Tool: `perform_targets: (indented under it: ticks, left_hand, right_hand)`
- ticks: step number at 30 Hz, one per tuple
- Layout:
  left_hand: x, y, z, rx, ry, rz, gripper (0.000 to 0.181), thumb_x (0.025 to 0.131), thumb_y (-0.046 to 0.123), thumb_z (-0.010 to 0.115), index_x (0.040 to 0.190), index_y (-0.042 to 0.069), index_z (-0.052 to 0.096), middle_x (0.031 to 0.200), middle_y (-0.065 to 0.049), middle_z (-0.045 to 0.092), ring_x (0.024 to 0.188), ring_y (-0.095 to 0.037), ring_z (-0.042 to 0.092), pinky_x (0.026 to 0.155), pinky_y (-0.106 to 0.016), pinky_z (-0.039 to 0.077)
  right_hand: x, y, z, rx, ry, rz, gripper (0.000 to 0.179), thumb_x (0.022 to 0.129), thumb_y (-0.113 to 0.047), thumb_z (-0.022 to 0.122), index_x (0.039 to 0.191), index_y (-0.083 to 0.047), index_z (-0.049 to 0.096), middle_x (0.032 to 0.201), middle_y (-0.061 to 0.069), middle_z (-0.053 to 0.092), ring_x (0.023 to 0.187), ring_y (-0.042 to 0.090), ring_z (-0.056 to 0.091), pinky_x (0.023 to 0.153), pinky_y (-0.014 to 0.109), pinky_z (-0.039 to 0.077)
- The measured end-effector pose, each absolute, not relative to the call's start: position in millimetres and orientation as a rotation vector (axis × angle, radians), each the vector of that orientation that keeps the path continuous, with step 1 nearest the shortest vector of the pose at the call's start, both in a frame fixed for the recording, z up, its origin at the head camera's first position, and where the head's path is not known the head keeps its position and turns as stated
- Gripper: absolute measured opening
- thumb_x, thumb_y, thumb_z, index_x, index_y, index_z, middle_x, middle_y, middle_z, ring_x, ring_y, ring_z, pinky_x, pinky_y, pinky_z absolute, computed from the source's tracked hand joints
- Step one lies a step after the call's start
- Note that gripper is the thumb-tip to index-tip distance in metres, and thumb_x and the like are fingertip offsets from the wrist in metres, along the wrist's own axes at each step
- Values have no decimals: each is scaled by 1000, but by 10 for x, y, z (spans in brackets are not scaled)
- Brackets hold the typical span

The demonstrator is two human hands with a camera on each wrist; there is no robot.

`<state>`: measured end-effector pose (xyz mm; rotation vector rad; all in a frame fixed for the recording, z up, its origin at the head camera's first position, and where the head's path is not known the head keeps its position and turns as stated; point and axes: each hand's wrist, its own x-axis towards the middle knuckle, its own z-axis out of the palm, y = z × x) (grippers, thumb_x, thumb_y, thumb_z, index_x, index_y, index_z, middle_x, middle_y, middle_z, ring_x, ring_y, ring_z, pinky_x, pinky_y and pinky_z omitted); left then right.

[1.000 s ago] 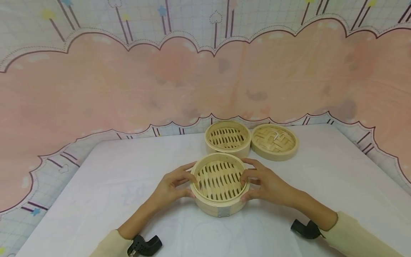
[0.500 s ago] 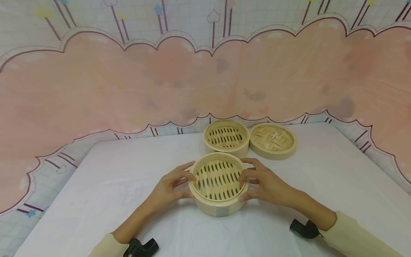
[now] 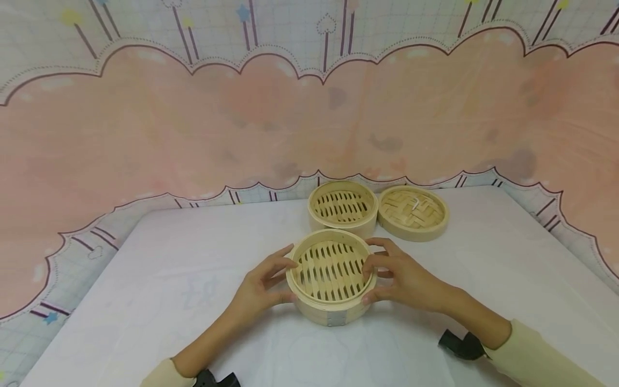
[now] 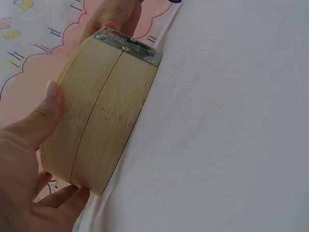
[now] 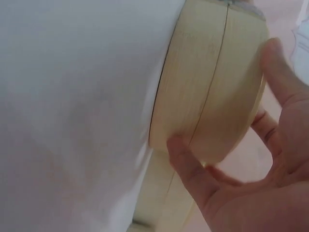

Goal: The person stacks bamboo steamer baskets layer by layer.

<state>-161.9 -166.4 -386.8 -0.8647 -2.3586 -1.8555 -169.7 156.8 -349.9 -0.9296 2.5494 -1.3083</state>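
Note:
A round bamboo steamer basket (image 3: 331, 271) with a slatted bottom and a metal clip on its front sits on the white table, between both hands. My left hand (image 3: 263, 285) grips its left side, one finger hooked over the rim and the thumb on the outer wall; the left wrist view shows that thumb near the upper edge of the steamer basket (image 4: 96, 111). My right hand (image 3: 401, 277) grips the opposite side, a finger curled inside the rim. In the right wrist view, fingers and thumb surround the side of the steamer basket (image 5: 212, 82).
Directly behind stands a second bamboo steamer basket (image 3: 343, 207), overlapped by the front one. To its right lies a woven bamboo lid (image 3: 413, 212). A patterned cloth backdrop (image 3: 217, 123) rises behind the white-covered table (image 3: 193, 247).
My left wrist has dropped slightly and the left fingers have shifted a little on the rim. The steamer basket and my right hand stay nearly in place.

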Motion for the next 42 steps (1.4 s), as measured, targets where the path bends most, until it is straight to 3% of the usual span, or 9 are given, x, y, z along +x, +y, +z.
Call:
perform_targets:
  ticks: [4,7,13,21,27,32,42]
  left_hand:
    - [-1604,-1658,-3906,-887,-2317,-1832,55,69,2,82,119,5,58,150,-12,35,136,-27,34,104,-34,41]
    - [-1596,-1647,-3932,-898,-2281,-1817,55,69,2,81,119,4,58,149,-13,36,136,-28,35,104,-35,41]
    - [-1588,-1638,-3954,-911,-2238,-1794,54,70,2,81,119,4,59,148,-15,36,135,-29,37,104,-37,41]
    - [-1616,-1645,-3990,-922,-2220,-1771,52,68,0,80,117,2,61,148,-15,38,131,-31,42,100,-37,44]
    - [-1596,-1613,-3885,-917,-2239,-1751,48,67,4,80,111,-2,62,144,-21,41,123,-36,49,98,-36,46]
    - [-1600,-1613,-3849,-926,-2242,-1776,46,68,6,80,109,-6,61,143,-24,40,122,-38,49,98,-36,45]
    - [-1676,-1680,-3999,-935,-2247,-1849,49,71,7,79,117,4,61,148,-12,38,130,-27,43,103,-33,41]
  right_hand:
    - [-1804,1651,-3484,-914,2559,-1337,33,80,-31,77,105,-17,60,141,15,39,121,36,49,87,37,55]
    - [-1890,1711,-3471,-854,2638,-1360,30,90,-28,68,115,-15,58,135,13,48,115,34,56,87,44,54]
    - [-2054,1716,-3453,-659,2783,-1345,46,94,-41,59,133,-18,50,136,13,51,112,33,59,88,48,53]
    - [-2228,1627,-3470,-434,2714,-1496,49,94,-35,62,137,-17,47,137,27,45,114,39,56,80,38,57]
    - [-2314,1551,-3491,-374,2695,-1515,52,94,-31,63,141,-16,44,146,23,36,122,40,49,82,37,56]
    - [-2371,1495,-3525,-363,2728,-1489,55,93,-29,64,142,-16,43,138,16,45,108,33,56,76,34,56]
    - [-2461,1450,-3629,-362,2801,-1471,48,91,-28,67,135,-15,52,133,19,51,113,38,56,84,47,54]
